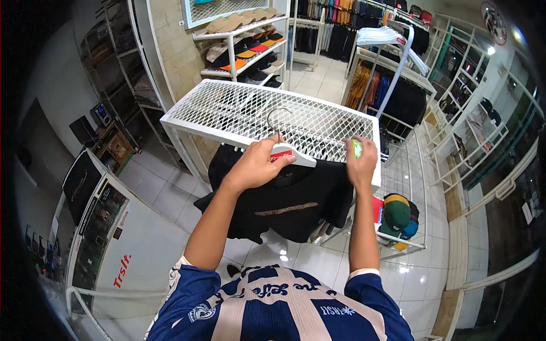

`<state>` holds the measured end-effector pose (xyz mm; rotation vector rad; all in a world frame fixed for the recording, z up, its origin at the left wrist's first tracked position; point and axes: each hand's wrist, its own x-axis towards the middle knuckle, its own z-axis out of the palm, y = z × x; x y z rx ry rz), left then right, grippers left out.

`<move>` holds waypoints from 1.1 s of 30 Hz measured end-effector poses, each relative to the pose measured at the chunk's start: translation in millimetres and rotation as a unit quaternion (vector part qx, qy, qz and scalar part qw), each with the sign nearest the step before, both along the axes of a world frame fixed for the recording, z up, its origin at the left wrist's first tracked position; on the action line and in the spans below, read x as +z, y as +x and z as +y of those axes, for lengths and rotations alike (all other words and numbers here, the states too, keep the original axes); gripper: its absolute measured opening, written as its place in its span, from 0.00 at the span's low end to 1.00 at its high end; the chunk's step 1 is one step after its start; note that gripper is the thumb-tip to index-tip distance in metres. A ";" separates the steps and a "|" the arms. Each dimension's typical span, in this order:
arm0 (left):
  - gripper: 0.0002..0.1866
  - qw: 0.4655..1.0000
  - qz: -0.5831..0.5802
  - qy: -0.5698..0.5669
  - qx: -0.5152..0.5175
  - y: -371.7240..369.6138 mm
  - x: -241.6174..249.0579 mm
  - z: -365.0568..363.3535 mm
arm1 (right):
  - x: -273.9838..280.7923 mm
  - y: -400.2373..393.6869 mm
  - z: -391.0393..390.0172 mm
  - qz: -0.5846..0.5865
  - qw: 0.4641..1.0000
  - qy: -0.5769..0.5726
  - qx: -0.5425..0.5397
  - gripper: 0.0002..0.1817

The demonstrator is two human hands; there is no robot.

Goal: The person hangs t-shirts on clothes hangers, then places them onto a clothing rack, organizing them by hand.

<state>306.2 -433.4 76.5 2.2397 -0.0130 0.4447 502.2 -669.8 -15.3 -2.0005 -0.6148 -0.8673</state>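
A white hanger with a red label and a metal hook is pinched in my left hand, over the front edge of the white mesh-topped rack. From it hangs a black shirt with a line of lettering across the chest. My right hand is at the shirt's right shoulder, its fingers curled around a small green and white item that I cannot make out clearly. More dark clothes hang behind the shirt, under the mesh.
Shelves of caps stand behind the rack. White hangers sit on a curved stand at the upper right. A wire stand with a green cap is at the right, and a white counter at the lower left.
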 end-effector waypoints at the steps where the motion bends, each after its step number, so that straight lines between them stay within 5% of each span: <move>1: 0.21 1.000 0.006 -0.004 0.008 -1.0 -2.0 2.6 | -10.5 17.6 -3.2 0.038 0.994 -0.046 -0.091 0.26; 2: 0.22 1.000 0.011 -0.006 0.016 -0.8 -4.1 5.6 | -17.5 31.5 -4.5 0.074 0.977 -0.090 -0.181 0.28; 3: 0.23 0.999 -0.032 0.002 0.029 -0.1 -7.5 6.6 | -21.1 39.8 -6.2 0.071 0.977 -0.085 -0.180 0.28; 5: 0.23 0.999 -0.029 0.003 0.025 -0.6 -1.7 10.1 | -28.6 53.9 -9.5 0.219 0.930 -0.251 -0.156 0.30; 8: 0.24 0.995 -0.045 0.049 0.076 4.5 -15.5 25.9 | -46.9 68.0 -6.8 0.207 0.928 -0.269 -0.153 0.34; 10: 0.26 0.993 -0.034 0.028 0.109 -0.6 -11.3 33.8 | -49.0 61.2 -2.3 0.194 0.943 -0.226 -0.147 0.34; 12: 0.27 0.992 -0.032 0.002 0.123 -8.4 -6.0 44.9 | -32.1 25.7 9.0 0.090 0.994 0.009 -0.068 0.33; 14: 0.29 0.988 -0.019 -0.052 0.141 -20.6 -3.1 52.2 | 3.4 -40.5 32.5 0.045 0.995 0.085 -0.002 0.32; 18: 0.23 0.985 -0.028 -0.083 0.147 -44.4 1.6 51.5 | 15.3 -139.6 87.8 -0.112 0.982 0.011 0.151 0.35; 21: 0.22 0.981 -0.028 -0.138 0.133 -77.8 2.3 49.4 | -6.3 -149.3 111.6 -0.182 0.971 -0.012 0.157 0.39; 22: 0.22 0.978 -0.027 -0.142 0.150 -90.9 -2.2 53.4 | -22.3 -131.7 118.1 -0.171 0.978 0.016 0.115 0.38; 24: 0.20 0.958 -0.021 -0.216 0.188 -125.2 -9.8 69.1 | -31.7 -111.2 123.5 0.093 0.994 0.050 0.024 0.33; 26: 0.20 0.944 -0.016 -0.224 0.243 -159.5 -17.5 76.6 | -70.2 -75.7 123.8 0.066 0.993 0.094 0.032 0.32; 30: 0.19 0.908 -0.011 -0.269 0.322 -198.7 -21.5 71.8 | -40.0 -155.9 151.9 -0.038 0.977 0.126 0.169 0.36; 33: 0.19 0.914 -0.006 -0.256 0.316 -209.3 -27.7 63.4 | -50.2 -206.3 181.7 -0.148 0.926 0.012 0.348 0.45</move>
